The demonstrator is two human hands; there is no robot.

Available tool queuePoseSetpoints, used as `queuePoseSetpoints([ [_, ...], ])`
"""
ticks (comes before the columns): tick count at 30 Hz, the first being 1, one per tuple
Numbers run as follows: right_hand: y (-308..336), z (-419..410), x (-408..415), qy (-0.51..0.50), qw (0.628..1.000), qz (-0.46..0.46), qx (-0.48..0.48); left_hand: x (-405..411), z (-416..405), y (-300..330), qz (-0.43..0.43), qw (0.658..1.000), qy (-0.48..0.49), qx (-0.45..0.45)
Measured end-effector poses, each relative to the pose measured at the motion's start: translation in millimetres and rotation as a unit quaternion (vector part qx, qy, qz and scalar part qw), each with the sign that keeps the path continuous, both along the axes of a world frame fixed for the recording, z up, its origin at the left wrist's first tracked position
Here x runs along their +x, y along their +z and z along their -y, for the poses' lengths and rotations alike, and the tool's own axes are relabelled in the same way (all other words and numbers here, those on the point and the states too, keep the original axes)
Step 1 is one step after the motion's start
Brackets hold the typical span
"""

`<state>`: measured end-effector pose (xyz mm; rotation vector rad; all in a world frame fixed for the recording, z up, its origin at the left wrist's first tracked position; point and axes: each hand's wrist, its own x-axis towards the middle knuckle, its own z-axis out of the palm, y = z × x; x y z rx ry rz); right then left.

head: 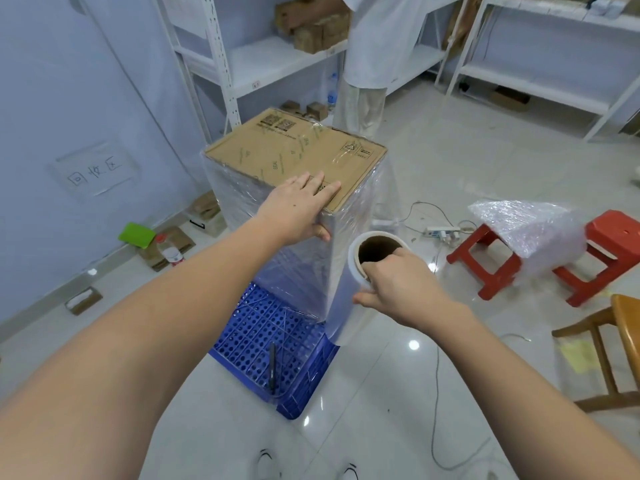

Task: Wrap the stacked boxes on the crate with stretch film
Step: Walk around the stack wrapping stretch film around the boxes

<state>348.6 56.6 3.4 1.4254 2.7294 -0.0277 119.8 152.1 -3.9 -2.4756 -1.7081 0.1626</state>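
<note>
Right now the stacked boxes stand upright on the blue crate at the middle of the view, their sides already covered in stretch film while the cardboard top stays bare. The left hand lies on the near top corner of the stack, fingers straight and spread flat over the cardboard toward 12 o'clock, the thumb hooked down over the filmed edge. At 4 o'clock from that hand, just beside the stack's near right edge, the right hand grips the film roll at its upper end: the fingers curl over the rim into the brown cardboard core and the thumb presses the outer face. The roll stands nearly upright, its lower end hanging near the crate's right corner, and a sheet of film runs from it onto the stack's right face.

A black pen lies on the crate's perforated deck at 6 o'clock from the stack. At 3 o'clock from the stack, well apart, two red stools carry a sheet of bubble wrap, with a power strip and cables on the tiled floor between. A wooden chair sits at the right edge. At 12 o'clock a person in white stands against white shelving that holds small cardboard boxes. At 9 o'clock a green object and a bottle rest on the floor by the wall.
</note>
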Motion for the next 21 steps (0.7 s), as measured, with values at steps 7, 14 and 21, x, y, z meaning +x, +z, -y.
queuePoseSetpoints([
  [7, 1, 13, -31, -0.121, 0.993, 0.015, 0.003, -8, -11, -3, -0.008, 0.999, -0.045, 0.013],
  [14, 1, 19, -56, -0.220, 0.975, 0.011, 0.039, -23, -22, -17, 0.017, 0.990, -0.123, 0.063],
  [21, 7, 38, -68, -0.040, 0.998, 0.018, 0.048, -20, -26, -18, 0.037, 0.990, -0.126, 0.042],
])
